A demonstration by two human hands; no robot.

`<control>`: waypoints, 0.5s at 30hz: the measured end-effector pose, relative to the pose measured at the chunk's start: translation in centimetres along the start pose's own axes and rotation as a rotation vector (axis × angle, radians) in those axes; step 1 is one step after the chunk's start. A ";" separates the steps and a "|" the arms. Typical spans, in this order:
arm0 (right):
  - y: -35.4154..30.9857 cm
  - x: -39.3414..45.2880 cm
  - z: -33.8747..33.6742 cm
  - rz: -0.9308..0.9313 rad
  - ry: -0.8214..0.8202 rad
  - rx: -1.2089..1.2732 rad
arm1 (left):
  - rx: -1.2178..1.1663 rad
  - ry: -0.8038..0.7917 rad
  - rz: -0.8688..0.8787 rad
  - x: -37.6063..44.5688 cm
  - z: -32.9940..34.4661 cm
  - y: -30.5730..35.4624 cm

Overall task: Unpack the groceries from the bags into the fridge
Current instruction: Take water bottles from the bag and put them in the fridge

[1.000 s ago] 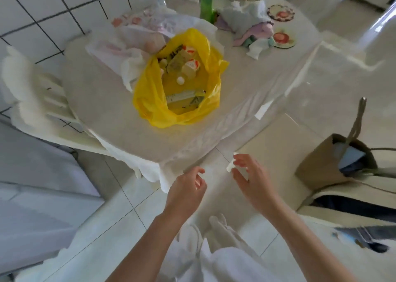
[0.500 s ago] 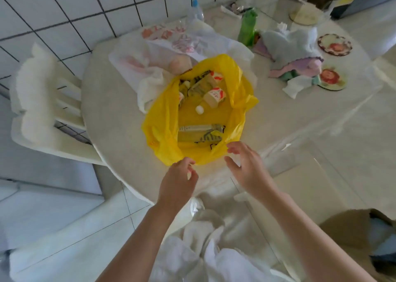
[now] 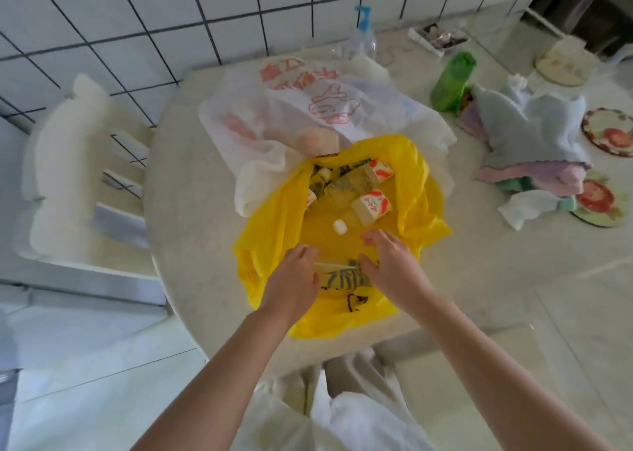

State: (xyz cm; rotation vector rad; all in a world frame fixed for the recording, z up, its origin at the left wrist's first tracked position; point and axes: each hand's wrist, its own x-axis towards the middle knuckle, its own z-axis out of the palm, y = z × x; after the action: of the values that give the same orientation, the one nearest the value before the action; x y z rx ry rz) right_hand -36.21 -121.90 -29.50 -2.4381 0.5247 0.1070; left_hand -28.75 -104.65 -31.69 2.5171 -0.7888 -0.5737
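A yellow plastic bag [image 3: 274, 231] lies open on the round table [image 3: 191, 210]. Inside it are small bottles with red-and-white labels [image 3: 371, 205], a white cap [image 3: 339, 227] and a flat packet with dark stripes [image 3: 342, 275]. My left hand [image 3: 294, 279] rests at the packet's left end with curled fingers; whether it grips is unclear. At the packet's right end is my right hand [image 3: 390, 269], thumb touching the packet and fingers spread. Behind the yellow bag sits a white plastic bag with red print [image 3: 308, 107], holding round pale items.
A white chair [image 3: 65, 162] stands left of the table against the tiled wall. A green bottle [image 3: 452, 80], a spray bottle [image 3: 363, 35], a pile of folded cloths [image 3: 534, 135] and round coasters [image 3: 609, 131] occupy the table's right and back.
I have stepped up to the table. Both hands moved forward from the table's near edge into the yellow bag and now flank the striped packet.
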 end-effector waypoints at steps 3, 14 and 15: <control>1.0 2.8 -0.5 -0.051 -0.064 -0.103 | 0.091 -0.076 0.023 1.4 1.0 0.3; 3.4 11.3 -0.1 -0.363 -0.228 -0.628 | 0.455 -0.118 -0.206 2.1 0.3 -4.1; 3.5 11.5 0.1 -0.391 -0.240 -0.667 | 0.455 -0.122 -0.206 2.1 0.3 -4.2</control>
State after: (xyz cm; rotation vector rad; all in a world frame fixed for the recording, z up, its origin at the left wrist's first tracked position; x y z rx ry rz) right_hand -27.05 -128.30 -33.89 -3.0601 -0.1340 0.4639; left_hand -25.53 -102.89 -34.65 3.0315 -0.7786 -0.6849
